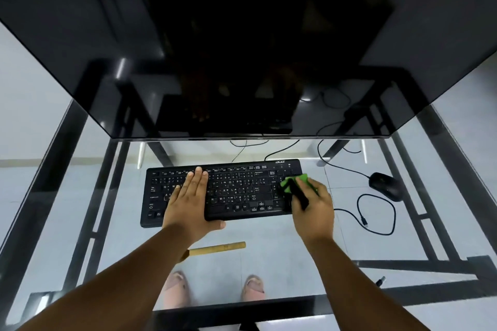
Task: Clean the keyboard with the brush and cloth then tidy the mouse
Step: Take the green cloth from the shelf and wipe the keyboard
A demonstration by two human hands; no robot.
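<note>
Green cloth (297,183) (partly hidden) gripped by right hand (313,205), left hand (188,201) flat on keyboard (236,191)

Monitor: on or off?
Off, it seems: the monitor screen is dark and shows only reflections of the desk frame and cables. A standby light cannot be told.

One keyboard (223,192), one mouse (386,185), one green cloth (295,181), one wooden brush handle (217,248), one dark monitor (242,48), my two hands, left hand (188,204), right hand (313,207), my two feet under the glass surface (269,239)
</note>
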